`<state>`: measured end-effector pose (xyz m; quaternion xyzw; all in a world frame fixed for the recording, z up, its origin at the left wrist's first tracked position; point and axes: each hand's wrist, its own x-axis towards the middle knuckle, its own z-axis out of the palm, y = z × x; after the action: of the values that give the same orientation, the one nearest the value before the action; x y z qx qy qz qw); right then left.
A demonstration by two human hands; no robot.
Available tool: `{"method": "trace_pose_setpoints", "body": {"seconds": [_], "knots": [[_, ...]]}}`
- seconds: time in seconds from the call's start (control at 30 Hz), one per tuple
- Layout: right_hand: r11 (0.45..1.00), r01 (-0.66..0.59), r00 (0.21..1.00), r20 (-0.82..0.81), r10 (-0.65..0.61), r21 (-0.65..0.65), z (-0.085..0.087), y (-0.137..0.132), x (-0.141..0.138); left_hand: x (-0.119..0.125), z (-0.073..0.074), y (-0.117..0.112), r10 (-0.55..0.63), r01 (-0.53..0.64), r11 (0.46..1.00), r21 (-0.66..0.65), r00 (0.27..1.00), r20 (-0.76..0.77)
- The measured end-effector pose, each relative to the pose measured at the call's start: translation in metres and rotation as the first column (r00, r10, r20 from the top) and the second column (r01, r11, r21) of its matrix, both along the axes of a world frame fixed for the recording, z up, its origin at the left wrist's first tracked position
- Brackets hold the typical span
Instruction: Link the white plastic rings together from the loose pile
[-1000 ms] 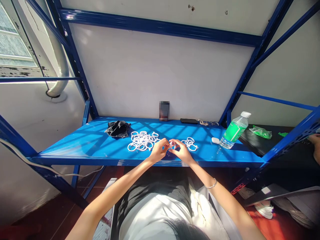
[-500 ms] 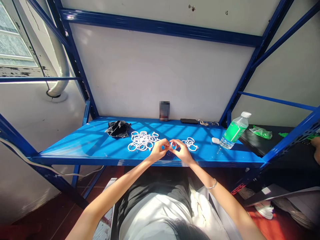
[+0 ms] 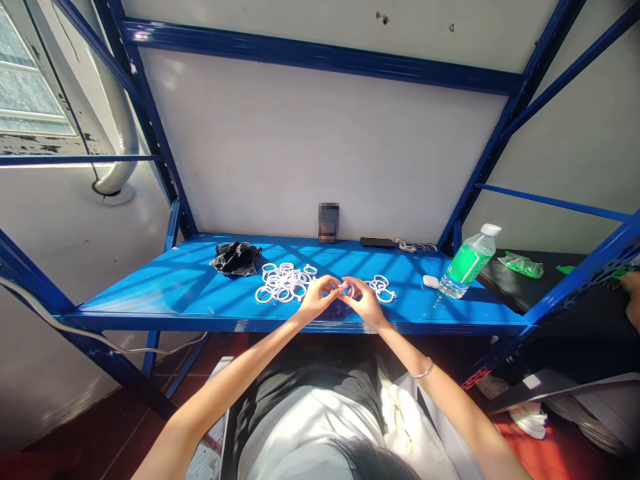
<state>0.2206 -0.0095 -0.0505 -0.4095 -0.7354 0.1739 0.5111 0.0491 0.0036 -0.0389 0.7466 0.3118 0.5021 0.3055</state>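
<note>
Above the front edge of the blue shelf, my left hand (image 3: 318,297) and my right hand (image 3: 367,305) meet at the fingertips. Between them is a white plastic ring (image 3: 351,291), pinched by the fingers of both hands and partly hidden by them. Just left of my left hand lies a heap of similar white rings (image 3: 283,283), loosely overlapping. A smaller group of white rings (image 3: 381,289) rests right beside my right hand. Whether the ring in my fingers is opened or closed is too small to tell.
On the blue shelf (image 3: 165,287) lie a crumpled black plastic bag (image 3: 237,258), a black phone (image 3: 377,243), a coiled cable (image 3: 415,246) and a white case (image 3: 431,281). A green-labelled bottle (image 3: 469,262) stands at the right. Blue posts frame both sides. Another person's hand (image 3: 633,297) shows far right.
Both hands stay in the same place. My fingers have shifted slightly around the ring, with the left fingertips a little higher. The ring heaps look the same.
</note>
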Motion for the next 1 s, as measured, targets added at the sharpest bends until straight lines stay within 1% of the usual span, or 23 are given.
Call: {"method": "trace_pose_setpoints", "body": {"seconds": [0.2,0.23,0.3,0.37,0.43,0.5,0.57,0.6,0.67,0.7,0.77,0.8,0.9,1.0], "knots": [[1.0,-0.004,0.999,0.046,0.003,0.029,0.004,-0.003,0.001,-0.001,-0.003,0.004,0.023,-0.021,0.999,0.043,0.999,-0.042],[0.999,-0.003,0.999,0.047,0.001,0.034,0.005,-0.003,0.001,-0.003,-0.004,0.005,0.032,-0.026,0.997,0.073,0.997,-0.072],[0.999,-0.004,0.999,0.052,0.002,0.043,0.007,-0.005,0.001,-0.006,-0.004,0.008,0.065,-0.035,0.985,0.168,0.982,-0.179],[0.999,-0.015,0.998,0.058,0.012,0.048,0.007,-0.006,0.0,-0.012,-0.002,0.01,0.122,-0.032,0.959,0.281,0.943,-0.309],[0.998,-0.023,0.997,0.074,0.02,0.05,0.007,-0.006,0.0,-0.018,0.003,0.013,0.198,-0.043,0.931,0.363,0.895,-0.401],[0.998,-0.009,0.994,0.111,0.002,0.063,0.007,-0.003,0.002,-0.026,0.009,0.017,0.277,-0.07,0.906,0.417,0.844,-0.46],[0.993,0.041,0.982,0.178,-0.06,0.108,0.006,0.001,0.008,-0.036,0.016,0.023,0.359,-0.116,0.884,0.454,0.79,-0.497],[0.986,0.074,0.97,0.22,-0.106,0.149,0.006,0.004,0.012,-0.042,0.019,0.026,0.394,-0.141,0.874,0.465,0.765,-0.509],[0.954,0.193,0.917,0.305,-0.259,0.23,0.005,0.009,0.021,-0.056,0.024,0.034,0.441,-0.178,0.861,0.477,0.728,-0.524],[0.938,0.249,0.881,0.345,-0.323,0.243,0.005,0.012,0.026,-0.064,0.026,0.037,0.467,-0.21,0.856,0.472,0.706,-0.532],[0.915,0.329,0.825,0.399,-0.4,0.236,0.005,0.015,0.035,-0.08,0.03,0.043,0.528,-0.299,0.841,0.452,0.639,-0.56],[0.906,0.356,0.807,0.415,-0.421,0.229,0.004,0.016,0.038,-0.087,0.032,0.045,0.544,-0.326,0.836,0.442,0.608,-0.579],[0.897,0.379,0.773,0.455,-0.442,0.228,0.002,0.016,0.043,-0.104,0.035,0.048,0.558,-0.385,0.83,0.404,0.559,-0.614],[0.901,0.362,0.748,0.502,-0.434,0.24,0.001,0.015,0.042,-0.113,0.038,0.049,0.522,-0.396,0.849,0.351,0.526,-0.671]]}}
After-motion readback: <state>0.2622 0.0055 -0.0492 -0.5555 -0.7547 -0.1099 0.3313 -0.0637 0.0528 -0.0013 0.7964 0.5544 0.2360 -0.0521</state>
